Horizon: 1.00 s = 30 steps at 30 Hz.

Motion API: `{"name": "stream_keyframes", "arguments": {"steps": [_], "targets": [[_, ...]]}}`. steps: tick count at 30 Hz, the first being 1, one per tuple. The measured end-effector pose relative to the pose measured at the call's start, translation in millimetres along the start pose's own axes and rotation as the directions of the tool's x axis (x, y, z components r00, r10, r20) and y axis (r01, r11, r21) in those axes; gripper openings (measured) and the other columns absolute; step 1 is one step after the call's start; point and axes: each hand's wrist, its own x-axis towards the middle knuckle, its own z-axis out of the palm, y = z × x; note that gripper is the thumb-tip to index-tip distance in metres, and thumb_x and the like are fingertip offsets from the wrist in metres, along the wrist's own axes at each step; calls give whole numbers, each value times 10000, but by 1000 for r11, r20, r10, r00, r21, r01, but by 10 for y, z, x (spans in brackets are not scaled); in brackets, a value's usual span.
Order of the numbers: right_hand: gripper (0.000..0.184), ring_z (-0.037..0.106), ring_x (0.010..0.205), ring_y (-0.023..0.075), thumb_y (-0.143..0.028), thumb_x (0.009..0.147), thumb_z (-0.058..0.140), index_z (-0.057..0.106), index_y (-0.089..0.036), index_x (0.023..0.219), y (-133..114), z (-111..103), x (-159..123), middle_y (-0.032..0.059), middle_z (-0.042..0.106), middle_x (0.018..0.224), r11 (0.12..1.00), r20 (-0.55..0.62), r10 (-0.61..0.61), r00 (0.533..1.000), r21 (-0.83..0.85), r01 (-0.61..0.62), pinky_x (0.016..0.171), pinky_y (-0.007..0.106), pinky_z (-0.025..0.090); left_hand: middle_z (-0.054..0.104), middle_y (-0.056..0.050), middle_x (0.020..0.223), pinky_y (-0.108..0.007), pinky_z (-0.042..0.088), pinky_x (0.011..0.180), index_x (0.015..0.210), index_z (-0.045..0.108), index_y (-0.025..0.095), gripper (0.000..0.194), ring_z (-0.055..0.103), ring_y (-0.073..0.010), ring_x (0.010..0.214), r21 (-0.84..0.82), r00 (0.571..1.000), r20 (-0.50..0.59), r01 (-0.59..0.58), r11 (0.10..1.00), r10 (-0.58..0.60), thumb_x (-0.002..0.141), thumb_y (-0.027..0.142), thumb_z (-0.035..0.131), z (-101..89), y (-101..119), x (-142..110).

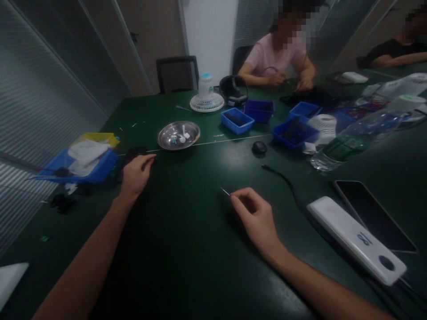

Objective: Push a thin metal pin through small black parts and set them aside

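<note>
My left hand (136, 174) reaches out over the dark green table (187, 249). Its fingers curl at a small black object (133, 153) near the blue tray on the left; whether they grip it is unclear. My right hand (255, 218) rests near the table's middle, fingers pinched on a thin metal pin (225, 191) that points up and left. A round steel bowl (179, 135) with small pale parts sits just beyond my left hand.
A blue tray (78, 166) with white bags and a yellow box (100, 138) stand at the left. Blue bins (236, 120), a small white fan (207, 95), a black mouse (259, 147), a water bottle (356, 140), a white power bank (356, 240) and a phone (373, 213) lie around. Two people sit across the table.
</note>
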Motion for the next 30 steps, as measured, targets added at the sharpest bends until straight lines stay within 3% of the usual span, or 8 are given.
{"name": "stream_keyframes", "arguments": {"steps": [3, 6, 9, 12, 15, 17, 25, 30], "targets": [[171, 656, 825, 206, -390, 976, 658, 717, -233, 944, 25, 10, 3, 18, 716, 914, 1000, 15, -10, 1000, -23, 10, 748, 330, 484, 745, -111, 1155, -419, 570, 925, 1248, 721, 185, 350, 708, -249, 987, -174, 996, 43, 80, 982, -74, 946, 340, 633, 33, 87, 16], [168, 641, 807, 199, -383, 982, 646, 716, -234, 948, 39, 20, 6, 13, 706, 908, 998, 33, -27, 999, -53, 29, 732, 324, 470, 742, -113, 1176, -405, 573, 932, 1270, 712, 181, 402, 715, -233, 1003, -420, 967, 228, 203, 884, -114, 911, 363, 702, 84, 262, 20], [155, 635, 794, 193, -363, 981, 637, 710, -233, 937, 19, 23, 6, 10, 699, 897, 995, 59, -47, 997, -84, 52, 716, 317, 457, 750, -87, 1169, -367, 562, 896, 1310, 703, 222, 414, 705, -210, 1005, -507, 871, 491, 278, 816, 8, 923, 368, 724, 117, 604, -29], [132, 624, 771, 183, -315, 973, 627, 702, -226, 911, -24, 27, 4, 8, 691, 881, 985, 101, -81, 992, -143, 95, 705, 311, 440, 754, -56, 1147, -308, 522, 779, 1299, 716, 264, 361, 680, -173, 917, -555, 774, 601, 225, 801, 199, 945, 330, 722, 144, 1064, -146], [108, 605, 745, 171, -262, 948, 628, 691, -217, 873, -53, 37, 2, 3, 676, 856, 973, 119, -114, 986, -189, 135, 692, 306, 423, 750, -41, 1147, -301, 511, 824, 1280, 730, 276, 331, 672, -165, 957, -651, 724, 591, 170, 739, 354, 951, 298, 732, 184, 1431, -275], [87, 604, 743, 169, -241, 928, 638, 689, -215, 863, -58, 44, 0, 1, 669, 847, 968, 117, -132, 984, -199, 154, 694, 304, 422, 747, -44, 1162, -305, 515, 853, 1278, 732, 272, 315, 672, -166, 984, -684, 712, 578, 156, 713, 399, 965, 288, 717, 209, 1543, -329], [60, 603, 716, 171, -197, 885, 652, 684, -225, 843, -70, 42, -26, 0, 658, 825, 953, 131, -142, 981, -250, 172, 668, 301, 427, 754, -74, 1193, -340, 530, 876, 1310, 708, 249, 323, 691, -195, 1030, -705, 749, 533, 137, 696, 393, 989, 253, 673, 237, 1487, -333], [72, 623, 740, 177, -185, 896, 637, 681, -230, 861, -86, 50, -46, 13, 670, 866, 941, 150, -156, 976, -277, 193, 678, 302, 441, 760, -78, 1192, -357, 538, 897, 1297, 716, 240, 311, 700, -202, 1046, -721, 745, 534, 154, 676, 400, 990, 232, 667, 256, 1488, -331]]}}
